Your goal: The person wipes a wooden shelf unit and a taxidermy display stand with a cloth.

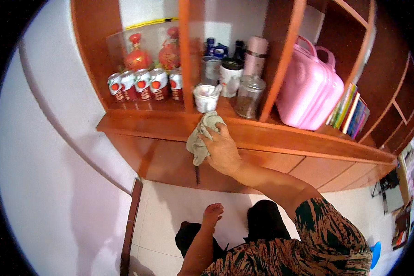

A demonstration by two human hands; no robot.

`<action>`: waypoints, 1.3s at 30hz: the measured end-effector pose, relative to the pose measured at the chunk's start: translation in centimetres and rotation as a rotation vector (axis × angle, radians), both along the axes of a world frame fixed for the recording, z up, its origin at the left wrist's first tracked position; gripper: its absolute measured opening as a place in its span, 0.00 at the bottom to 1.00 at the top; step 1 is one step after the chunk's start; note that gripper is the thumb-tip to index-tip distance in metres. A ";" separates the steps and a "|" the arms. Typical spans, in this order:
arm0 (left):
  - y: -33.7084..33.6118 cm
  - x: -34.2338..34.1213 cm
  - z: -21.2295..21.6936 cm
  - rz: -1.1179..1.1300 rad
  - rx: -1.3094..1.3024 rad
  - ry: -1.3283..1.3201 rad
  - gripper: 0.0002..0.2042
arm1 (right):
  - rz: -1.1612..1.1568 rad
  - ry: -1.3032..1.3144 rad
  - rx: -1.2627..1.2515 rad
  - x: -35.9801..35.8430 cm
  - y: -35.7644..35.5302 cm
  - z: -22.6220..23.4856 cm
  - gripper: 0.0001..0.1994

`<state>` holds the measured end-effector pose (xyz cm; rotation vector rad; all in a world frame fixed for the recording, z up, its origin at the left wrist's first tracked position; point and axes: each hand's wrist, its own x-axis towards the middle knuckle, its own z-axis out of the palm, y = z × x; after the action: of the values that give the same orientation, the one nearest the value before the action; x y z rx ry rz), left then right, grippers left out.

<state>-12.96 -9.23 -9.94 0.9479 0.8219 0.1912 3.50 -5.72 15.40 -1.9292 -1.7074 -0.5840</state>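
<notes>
My right hand [224, 149] is closed on a grey-green cloth [198, 142], pressing it against the front edge of the wooden cabinet ledge [280, 136]. Part of the cloth hangs below that edge. Just behind it stands a small white cup [206, 98] with a handle. A lidded glass jar [249, 97] with dark contents is to the right of the cup. Low in front of my body, my left hand [213, 212] hangs with loosely bent fingers, holding nothing and away from the cabinet.
Several red-and-white cans [143, 85] line the left compartment, before red bottles [138, 57]. Behind the cup are a black-lidded mug [231, 76] and a pink thermos [255, 56]. A pink case [309, 89] and upright books [350, 110] stand right. A white wall [55, 152] bounds the left.
</notes>
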 end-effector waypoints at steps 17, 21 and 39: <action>0.4 -1.9 -0.4 -0.103 -0.211 -0.051 0.12 | 0.425 0.086 0.005 -10.2 27.0 -0.9 0.23; -0.9 -3.0 -2.5 -0.096 -0.194 -0.248 0.14 | 0.471 0.073 0.018 -11.5 32.8 -2.3 0.24; 3.0 -3.7 2.4 -0.007 -0.286 0.007 0.15 | 0.205 0.014 -0.208 -4.5 15.9 -0.4 0.29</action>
<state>-16.65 -6.25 -7.52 0.6824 0.8270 0.0616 -1.05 10.22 15.00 -1.8560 -1.9943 -0.3271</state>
